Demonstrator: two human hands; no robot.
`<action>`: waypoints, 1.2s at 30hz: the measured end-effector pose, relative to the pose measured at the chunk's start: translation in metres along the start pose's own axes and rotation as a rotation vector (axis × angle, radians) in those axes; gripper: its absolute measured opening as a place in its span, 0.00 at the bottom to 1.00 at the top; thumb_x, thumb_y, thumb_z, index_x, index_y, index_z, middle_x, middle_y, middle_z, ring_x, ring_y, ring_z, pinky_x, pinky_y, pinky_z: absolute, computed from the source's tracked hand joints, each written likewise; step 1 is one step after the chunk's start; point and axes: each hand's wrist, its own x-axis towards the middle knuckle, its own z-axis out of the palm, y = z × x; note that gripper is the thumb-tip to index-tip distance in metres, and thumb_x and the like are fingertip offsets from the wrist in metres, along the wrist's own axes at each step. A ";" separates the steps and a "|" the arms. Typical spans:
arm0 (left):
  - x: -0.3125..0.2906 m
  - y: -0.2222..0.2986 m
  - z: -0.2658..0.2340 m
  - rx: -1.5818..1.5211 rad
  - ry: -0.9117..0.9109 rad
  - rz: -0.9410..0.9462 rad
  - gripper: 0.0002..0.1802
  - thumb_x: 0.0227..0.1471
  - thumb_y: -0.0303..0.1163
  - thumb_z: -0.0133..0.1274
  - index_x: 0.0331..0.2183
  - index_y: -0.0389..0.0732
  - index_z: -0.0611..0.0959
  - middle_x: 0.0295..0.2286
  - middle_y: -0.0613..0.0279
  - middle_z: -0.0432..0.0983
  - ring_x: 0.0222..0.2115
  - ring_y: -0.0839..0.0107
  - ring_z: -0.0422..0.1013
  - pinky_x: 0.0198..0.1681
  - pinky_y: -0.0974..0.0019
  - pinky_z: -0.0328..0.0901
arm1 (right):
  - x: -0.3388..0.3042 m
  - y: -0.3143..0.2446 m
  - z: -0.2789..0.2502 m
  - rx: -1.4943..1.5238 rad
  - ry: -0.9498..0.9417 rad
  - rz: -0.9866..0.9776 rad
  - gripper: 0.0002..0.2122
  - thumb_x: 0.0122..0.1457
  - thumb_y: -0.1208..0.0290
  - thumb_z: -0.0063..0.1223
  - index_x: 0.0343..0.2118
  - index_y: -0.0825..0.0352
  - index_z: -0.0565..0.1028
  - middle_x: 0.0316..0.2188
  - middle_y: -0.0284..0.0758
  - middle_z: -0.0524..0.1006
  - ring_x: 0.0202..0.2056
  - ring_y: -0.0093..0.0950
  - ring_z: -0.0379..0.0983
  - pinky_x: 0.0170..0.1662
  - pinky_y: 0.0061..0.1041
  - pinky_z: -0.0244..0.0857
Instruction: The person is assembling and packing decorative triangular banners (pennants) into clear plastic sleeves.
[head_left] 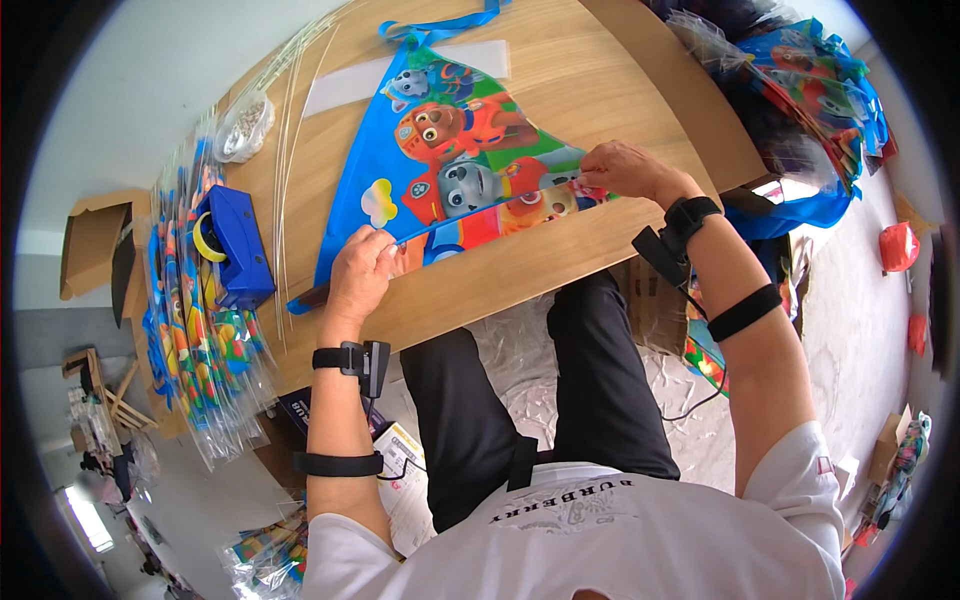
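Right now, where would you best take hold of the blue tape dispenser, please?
Grip the blue tape dispenser across its long flat sides, coming from above. It lies flat on the wooden table, with packaged kites crowding its left; the left hand is nearest.

Fingertips of left hand (360,272) and right hand (622,168) tucked out of sight under folded edge of blue triangular cartoon-printed plastic kite (450,150); blue ribbon (450,22) cut off at top edge.
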 end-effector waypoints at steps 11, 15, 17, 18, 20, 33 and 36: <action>0.013 0.018 0.015 0.082 0.128 0.135 0.05 0.46 0.21 0.55 0.29 0.37 0.76 0.30 0.56 0.72 0.35 0.55 0.68 0.39 0.54 0.63 | 0.009 -0.005 -0.006 -0.036 -0.062 0.051 0.13 0.54 0.61 0.51 0.28 0.69 0.77 0.24 0.45 0.76 0.31 0.44 0.72 0.35 0.39 0.63; 0.019 0.012 0.020 0.096 0.124 0.090 0.05 0.46 0.21 0.54 0.27 0.36 0.74 0.28 0.53 0.72 0.33 0.53 0.69 0.36 0.54 0.64 | 0.012 -0.008 -0.005 -0.108 -0.084 0.060 0.13 0.54 0.60 0.51 0.31 0.64 0.79 0.29 0.42 0.78 0.35 0.42 0.74 0.38 0.38 0.66; 0.022 0.015 0.021 0.142 0.123 0.097 0.05 0.46 0.21 0.54 0.27 0.36 0.74 0.28 0.52 0.72 0.33 0.53 0.69 0.35 0.53 0.64 | 0.012 -0.009 -0.004 -0.106 -0.083 0.095 0.13 0.54 0.60 0.51 0.31 0.64 0.80 0.30 0.42 0.78 0.36 0.42 0.74 0.38 0.38 0.66; 0.023 0.016 0.022 0.185 0.121 0.107 0.05 0.46 0.20 0.54 0.26 0.35 0.74 0.28 0.51 0.72 0.33 0.52 0.69 0.35 0.53 0.65 | 0.012 -0.005 -0.003 -0.107 -0.081 0.097 0.13 0.54 0.60 0.51 0.31 0.64 0.80 0.30 0.42 0.78 0.36 0.42 0.74 0.38 0.38 0.66; 0.025 0.018 0.023 0.199 0.138 0.116 0.05 0.46 0.21 0.54 0.26 0.35 0.73 0.28 0.51 0.72 0.32 0.52 0.69 0.35 0.53 0.65 | 0.011 0.001 0.001 -0.104 -0.022 0.045 0.13 0.53 0.60 0.51 0.31 0.64 0.80 0.31 0.41 0.79 0.37 0.41 0.74 0.39 0.38 0.66; 0.020 0.020 0.047 0.317 -0.055 -0.039 0.30 0.62 0.47 0.39 0.63 0.55 0.57 0.64 0.55 0.43 0.65 0.55 0.41 0.64 0.43 0.37 | 0.011 -0.010 -0.003 -0.138 -0.010 0.107 0.14 0.50 0.59 0.54 0.30 0.65 0.79 0.30 0.41 0.79 0.36 0.42 0.75 0.38 0.38 0.67; 0.020 0.014 0.050 0.323 -0.067 -0.067 0.32 0.60 0.46 0.42 0.63 0.60 0.55 0.65 0.55 0.42 0.65 0.56 0.39 0.64 0.40 0.34 | 0.001 -0.018 -0.005 -0.068 -0.046 0.181 0.14 0.53 0.58 0.53 0.26 0.67 0.78 0.27 0.43 0.77 0.35 0.42 0.73 0.38 0.39 0.64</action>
